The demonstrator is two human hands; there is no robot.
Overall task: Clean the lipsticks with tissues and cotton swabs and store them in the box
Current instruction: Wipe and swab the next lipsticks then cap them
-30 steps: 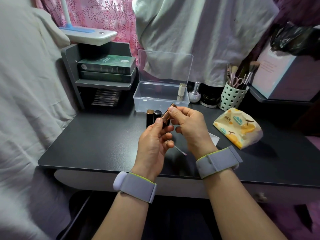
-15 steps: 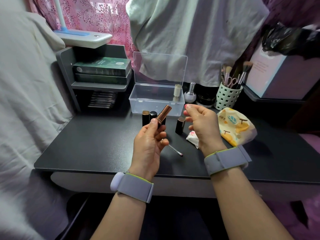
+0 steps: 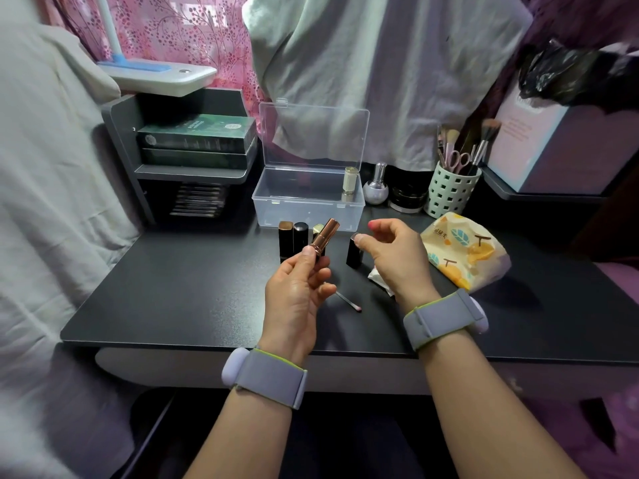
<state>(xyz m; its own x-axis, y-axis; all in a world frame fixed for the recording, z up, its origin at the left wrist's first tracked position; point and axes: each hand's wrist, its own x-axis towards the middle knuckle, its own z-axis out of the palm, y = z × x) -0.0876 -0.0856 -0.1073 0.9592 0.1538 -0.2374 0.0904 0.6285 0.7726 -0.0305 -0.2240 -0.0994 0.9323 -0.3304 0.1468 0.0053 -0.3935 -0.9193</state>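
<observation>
My left hand (image 3: pixel 297 292) grips a rose-gold lipstick (image 3: pixel 325 235) by its lower end, tilted up to the right above the black desk (image 3: pixel 179 288). My right hand (image 3: pixel 390 257) hovers to the right with loosely curled fingers. Its thumb tip is at the top of a black lipstick tube (image 3: pixel 353 255) standing on the desk. Three more lipsticks (image 3: pixel 293 238) stand in a row behind my left hand. The clear box (image 3: pixel 307 205) is open at the back, with a pale gold lipstick (image 3: pixel 349 183) upright inside. A used cotton swab (image 3: pixel 349 303) and a crumpled tissue (image 3: pixel 378 279) lie between my hands.
A yellow tissue pack (image 3: pixel 465 250) lies right of my right hand. A brush cup (image 3: pixel 449 193), a round bottle (image 3: pixel 377 188) and a black jar (image 3: pixel 406 198) stand at the back right. A grey shelf with green boxes (image 3: pixel 197 140) stands at the back left.
My right hand let go of the rose-gold lipstick and moved right, down to the standing black tube. My left hand kept hold of the lipstick.
</observation>
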